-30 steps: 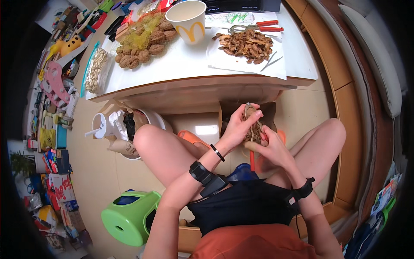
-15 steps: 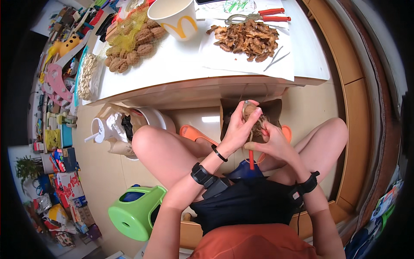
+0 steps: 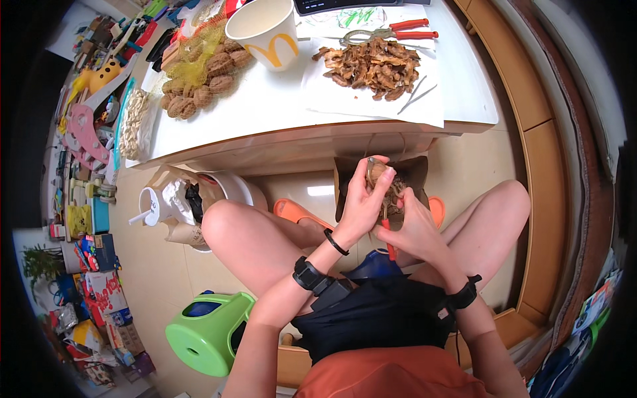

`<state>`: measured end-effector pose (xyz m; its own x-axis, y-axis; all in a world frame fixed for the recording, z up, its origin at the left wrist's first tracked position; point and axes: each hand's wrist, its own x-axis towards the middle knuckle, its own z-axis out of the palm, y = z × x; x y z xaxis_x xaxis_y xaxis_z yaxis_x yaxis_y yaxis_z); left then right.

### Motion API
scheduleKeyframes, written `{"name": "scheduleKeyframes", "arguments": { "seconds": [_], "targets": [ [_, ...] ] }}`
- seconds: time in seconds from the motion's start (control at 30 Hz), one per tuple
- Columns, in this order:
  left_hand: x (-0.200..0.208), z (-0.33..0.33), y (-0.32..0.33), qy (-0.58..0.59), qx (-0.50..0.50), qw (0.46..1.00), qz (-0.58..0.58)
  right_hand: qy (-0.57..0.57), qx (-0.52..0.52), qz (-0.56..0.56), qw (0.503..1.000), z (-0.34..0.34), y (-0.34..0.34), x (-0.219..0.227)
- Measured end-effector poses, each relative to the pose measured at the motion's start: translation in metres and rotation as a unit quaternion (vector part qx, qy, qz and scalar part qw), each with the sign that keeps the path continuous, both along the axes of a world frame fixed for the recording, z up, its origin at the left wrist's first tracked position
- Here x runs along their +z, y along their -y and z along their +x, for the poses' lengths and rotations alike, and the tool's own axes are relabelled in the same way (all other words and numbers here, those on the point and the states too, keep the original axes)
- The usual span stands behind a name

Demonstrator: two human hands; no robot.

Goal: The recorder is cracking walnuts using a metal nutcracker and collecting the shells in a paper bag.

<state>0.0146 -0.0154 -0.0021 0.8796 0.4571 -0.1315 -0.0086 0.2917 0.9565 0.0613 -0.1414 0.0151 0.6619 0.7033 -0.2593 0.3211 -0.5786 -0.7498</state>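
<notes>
Cluttered floor tiles run under a white desk (image 3: 265, 113), with toys and boxes heaped along the left wall and a green stool (image 3: 206, 331) by the person's knee. On the desk sit a mesh bag of walnuts (image 3: 199, 79), a paper cup (image 3: 265, 30), and a sheet of paper carrying a pile of broken shells (image 3: 375, 66), with red-handled pliers (image 3: 391, 30) just behind it; the shells look gathered there to keep the mess in one spot.

Below the desk edge, a brown paper bag (image 3: 411, 176) stands open between the person's legs, seemingly placed to catch falling bits. The left hand (image 3: 361, 202) is closed around a walnut (image 3: 379, 174), holding it right over the bag's mouth. The right hand (image 3: 415, 225) grips a small red-handled tool (image 3: 389, 242) whose tip points up toward the nut, apparently to pry at it; exactly where the tip touches is hidden by the fingers.

Against the pictures from a second and half a second ago, both hands have stayed over the bag in nearly the same pose, the left thumb shifting slightly on the nut. The desk has slid a little in view as the head moved.
</notes>
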Motion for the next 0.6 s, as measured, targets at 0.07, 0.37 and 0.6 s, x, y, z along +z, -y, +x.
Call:
{"name": "scheduleKeyframes", "arguments": {
  "seconds": [0.07,0.37,0.6],
  "targets": [
    [-0.003,0.001,0.004,0.0,0.024,1.0,0.006,0.001,-0.003,-0.001,1.0,-0.002,0.0,-0.001],
    [-0.011,0.005,0.006,-0.016,0.069,0.994,0.077,-0.044,0.018,-0.008,0.999,-0.001,-0.004,-0.003],
    [-0.022,0.01,0.01,-0.053,0.051,0.993,0.089,-0.04,0.004,0.005,0.999,0.002,0.004,-0.018]
  ]
}}
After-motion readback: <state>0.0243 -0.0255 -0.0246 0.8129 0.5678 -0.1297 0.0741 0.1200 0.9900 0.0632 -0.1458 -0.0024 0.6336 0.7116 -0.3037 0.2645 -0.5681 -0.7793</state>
